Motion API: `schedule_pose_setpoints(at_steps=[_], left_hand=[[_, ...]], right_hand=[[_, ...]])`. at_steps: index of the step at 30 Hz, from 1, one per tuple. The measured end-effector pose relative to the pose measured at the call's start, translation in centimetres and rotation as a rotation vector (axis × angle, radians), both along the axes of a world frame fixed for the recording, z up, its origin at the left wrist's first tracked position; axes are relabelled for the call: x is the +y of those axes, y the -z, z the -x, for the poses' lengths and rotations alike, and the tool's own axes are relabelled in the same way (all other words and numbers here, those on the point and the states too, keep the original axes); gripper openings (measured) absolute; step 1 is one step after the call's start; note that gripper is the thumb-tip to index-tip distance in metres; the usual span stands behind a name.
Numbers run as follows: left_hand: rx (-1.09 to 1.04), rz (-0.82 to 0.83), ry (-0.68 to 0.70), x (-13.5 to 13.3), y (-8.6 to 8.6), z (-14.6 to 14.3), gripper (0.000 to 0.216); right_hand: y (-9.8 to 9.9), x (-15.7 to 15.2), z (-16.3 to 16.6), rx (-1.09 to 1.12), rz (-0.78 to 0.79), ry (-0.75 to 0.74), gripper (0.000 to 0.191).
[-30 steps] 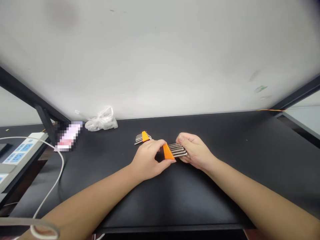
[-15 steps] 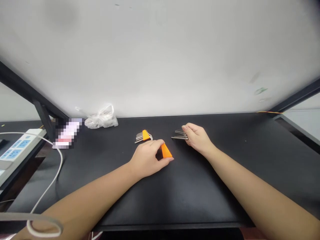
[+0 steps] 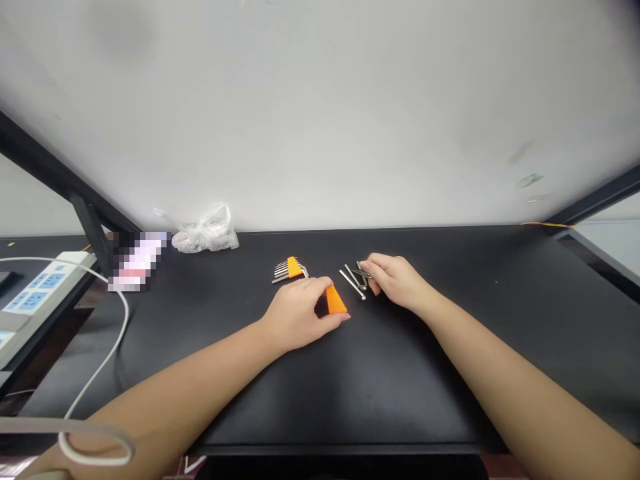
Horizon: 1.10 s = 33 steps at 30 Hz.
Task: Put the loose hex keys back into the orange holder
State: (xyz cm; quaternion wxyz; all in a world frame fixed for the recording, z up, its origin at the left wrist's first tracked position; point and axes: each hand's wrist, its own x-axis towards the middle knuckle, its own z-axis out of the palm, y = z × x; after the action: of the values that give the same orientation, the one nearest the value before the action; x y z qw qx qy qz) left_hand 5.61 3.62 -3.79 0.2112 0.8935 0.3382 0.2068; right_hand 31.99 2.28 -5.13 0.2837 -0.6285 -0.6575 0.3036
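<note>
My left hand grips an orange hex key holder between thumb and fingers, just above or on the black table. My right hand is closed, with metal hex keys at its fingertips; how many it holds I cannot tell. Several loose hex keys lie on the table between the two hands. Behind my left hand rests a second orange holder filled with several hex keys in a row, their short ends partly hidden by my hand.
A clear plastic bag lies against the wall at the back left, beside a blurred-out flat object. A white power strip is at the far left. A white cable loops over the table's left side.
The bunch of hex keys in my right hand has come down, and several of them now lie on the table. My left hand stays on the orange holder. The view has shifted slightly.
</note>
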Motion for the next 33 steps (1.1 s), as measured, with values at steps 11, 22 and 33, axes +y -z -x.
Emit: schedule_pose_setpoints(at_steps=[11,22,33], left_hand=[[0.026,-0.006,0.07,0.1,-0.2,-0.1,0.046],[0.061,-0.018,0.199,0.1,-0.1,-0.2,0.046],[0.086,0.006,0.197,0.2,-0.1,-0.1,0.045]], right_hand=[[0.4,0.5,-2.1,-0.152,-0.179,0.125,0.045],[2.9,2.1,-3.9,-0.39,-0.298,-0.145,0.041],[2.3,1.6,-4.5,-0.303,-0.251,-0.048,0.042]])
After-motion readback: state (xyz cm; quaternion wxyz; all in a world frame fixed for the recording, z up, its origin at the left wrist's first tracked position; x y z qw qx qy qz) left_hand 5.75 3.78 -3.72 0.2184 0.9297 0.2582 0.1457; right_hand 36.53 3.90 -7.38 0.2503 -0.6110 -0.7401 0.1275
